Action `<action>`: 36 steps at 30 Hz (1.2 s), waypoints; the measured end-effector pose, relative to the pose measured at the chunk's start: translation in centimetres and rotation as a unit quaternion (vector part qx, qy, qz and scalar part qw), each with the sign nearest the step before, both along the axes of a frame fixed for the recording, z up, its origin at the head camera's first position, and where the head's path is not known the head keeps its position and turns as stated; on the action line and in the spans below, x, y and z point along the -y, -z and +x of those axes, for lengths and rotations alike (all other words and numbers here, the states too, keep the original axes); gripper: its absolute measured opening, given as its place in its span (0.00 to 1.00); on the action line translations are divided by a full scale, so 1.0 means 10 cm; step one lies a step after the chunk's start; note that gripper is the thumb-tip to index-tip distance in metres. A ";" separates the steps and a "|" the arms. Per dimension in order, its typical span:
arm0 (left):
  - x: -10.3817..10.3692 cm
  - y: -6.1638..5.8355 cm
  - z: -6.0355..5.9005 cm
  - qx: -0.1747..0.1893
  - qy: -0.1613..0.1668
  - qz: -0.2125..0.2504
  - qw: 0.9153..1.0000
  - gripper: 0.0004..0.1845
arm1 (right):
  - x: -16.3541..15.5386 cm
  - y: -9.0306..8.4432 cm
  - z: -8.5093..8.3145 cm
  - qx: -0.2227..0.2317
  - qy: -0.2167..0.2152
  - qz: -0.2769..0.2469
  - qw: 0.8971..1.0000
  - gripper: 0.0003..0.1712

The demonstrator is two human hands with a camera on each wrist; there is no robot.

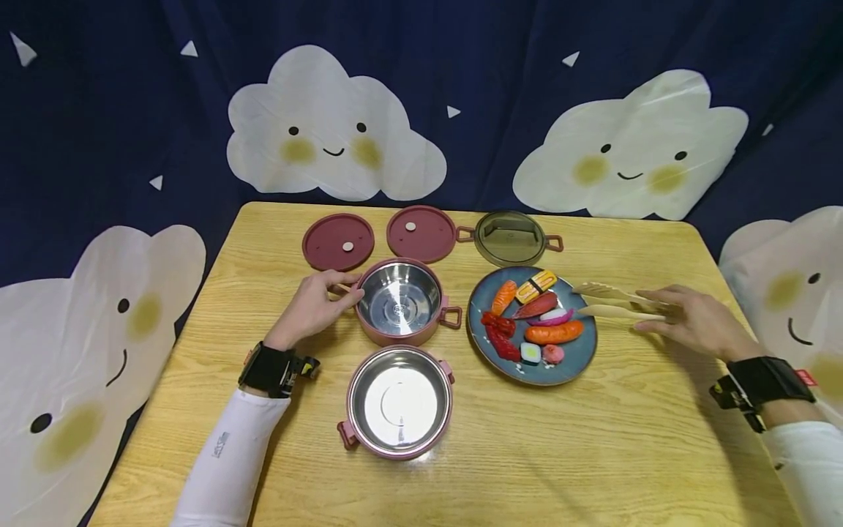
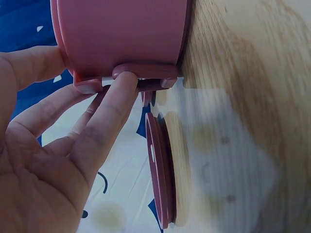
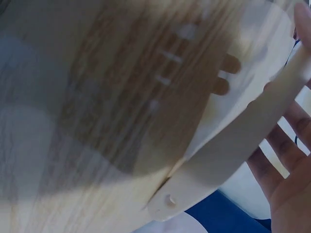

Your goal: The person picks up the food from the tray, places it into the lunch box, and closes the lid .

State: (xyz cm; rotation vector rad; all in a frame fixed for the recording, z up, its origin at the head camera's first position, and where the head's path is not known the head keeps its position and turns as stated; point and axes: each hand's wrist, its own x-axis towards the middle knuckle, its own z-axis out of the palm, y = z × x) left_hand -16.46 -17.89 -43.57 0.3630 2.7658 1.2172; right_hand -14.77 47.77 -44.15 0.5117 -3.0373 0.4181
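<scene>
My left hand (image 1: 316,306) holds the side of a pink steel-lined pot (image 1: 395,339). In the left wrist view its thumb is at the pot's rim and its fingers are at the folded side handle (image 2: 146,71). My right hand (image 1: 699,323) grips beige tongs (image 1: 619,313), thumb on one arm and fingers on the other. The tong arms are spread, their tips at the right rim of a blue plate (image 1: 576,362). Toy foods lie on it, among them a sausage (image 1: 555,333), an onion piece (image 1: 552,318), a sushi roll (image 1: 530,353) and a tamago piece (image 1: 536,286).
A second steel-lined pot (image 1: 400,404) stands in front of the first. Behind are two dark red lids, left (image 1: 329,234) and middle (image 1: 421,245), and a brown see-through lid (image 1: 510,249) with red side clips. A dark cloud-print curtain (image 1: 474,44) hangs behind the wooden table (image 1: 560,454).
</scene>
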 end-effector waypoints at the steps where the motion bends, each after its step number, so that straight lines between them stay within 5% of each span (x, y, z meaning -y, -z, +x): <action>1: 0.00 0.00 0.00 0.000 0.000 -0.002 1.000 0.21 | 0.00 0.00 0.00 -0.003 -0.001 0.000 1.000 0.37; 16: 0.01 0.01 -0.01 -0.003 -0.003 -0.006 1.000 0.22 | -0.05 -0.03 0.03 -0.014 -0.010 -0.002 1.000 0.33; 36: 0.00 0.01 0.00 -0.003 -0.003 -0.006 1.000 0.21 | 0.08 -0.55 -0.02 -0.052 -0.029 0.044 0.997 0.32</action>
